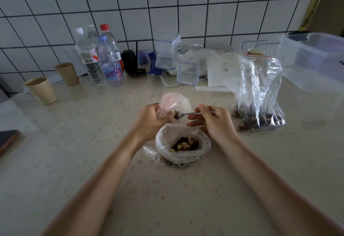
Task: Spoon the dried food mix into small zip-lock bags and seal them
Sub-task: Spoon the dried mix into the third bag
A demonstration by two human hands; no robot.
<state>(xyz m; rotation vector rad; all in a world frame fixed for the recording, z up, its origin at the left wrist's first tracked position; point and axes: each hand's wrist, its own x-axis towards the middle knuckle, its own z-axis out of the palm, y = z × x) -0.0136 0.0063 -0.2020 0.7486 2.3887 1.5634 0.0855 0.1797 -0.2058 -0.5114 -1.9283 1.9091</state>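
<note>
My left hand (151, 119) grips a small clear zip-lock bag (172, 102) by its mouth, held above the counter. A metal spoon (186, 114) is pinched in my right hand (212, 122); its bowl carries some dried mix and sits at the small bag's opening. Just below my hands, an open plastic bag (167, 146) holds the dried food mix (185, 144) of nuts and dark fruit. To the right stands a large upright zip-lock bag (260, 90) with more dark mix at its bottom.
Several water bottles (104, 58), two paper cups (41, 90), clear lidded boxes (167, 53), papers and a jar line the tiled wall. A big clear tub (316, 58) sits at the far right. A phone (8, 139) lies at the left edge.
</note>
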